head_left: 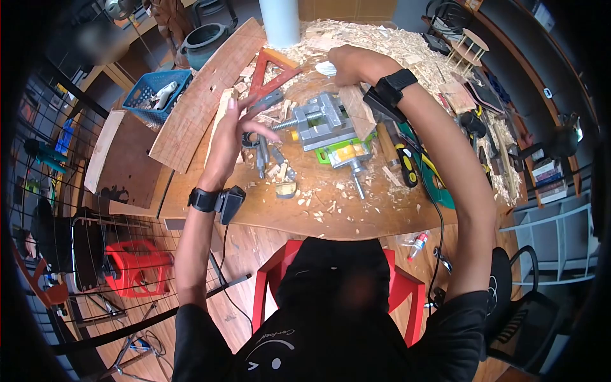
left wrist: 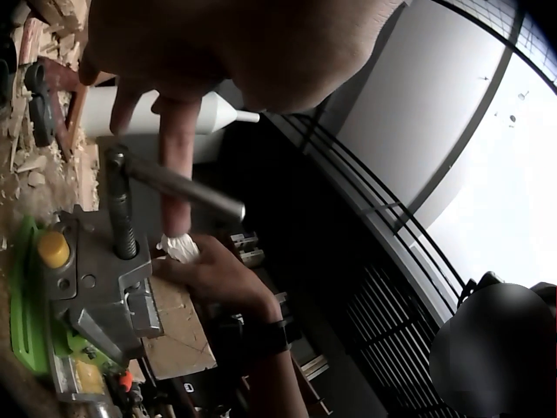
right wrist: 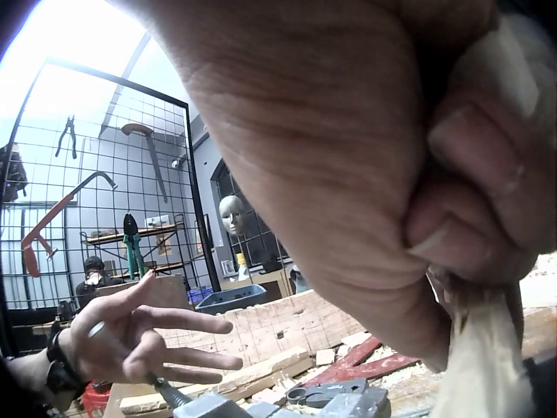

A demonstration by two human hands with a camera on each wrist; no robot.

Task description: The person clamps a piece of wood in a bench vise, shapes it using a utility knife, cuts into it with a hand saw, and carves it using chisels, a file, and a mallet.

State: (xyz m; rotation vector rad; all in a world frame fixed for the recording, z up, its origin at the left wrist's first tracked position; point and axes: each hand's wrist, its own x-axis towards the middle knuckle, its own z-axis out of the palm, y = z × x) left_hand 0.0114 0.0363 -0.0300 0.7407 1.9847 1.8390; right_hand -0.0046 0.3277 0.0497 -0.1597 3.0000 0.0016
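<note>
My right hand curls its fingers round a crumpled white piece, like paper or cloth; its exact kind I cannot tell. Below that hand a wood block stands at the jaws of a grey bench vise with a green base. Pale material sticks out under the curled right fingers in the right wrist view. My left hand hovers left of the vise, fingers spread and holding nothing. In the right wrist view that left hand appears behind the vise's screw handle.
Wood shavings cover the table's far side. A red triangle frame, a long plank and a blue basket lie on the left. A yellow-black handled tool and other tools lie right of the vise.
</note>
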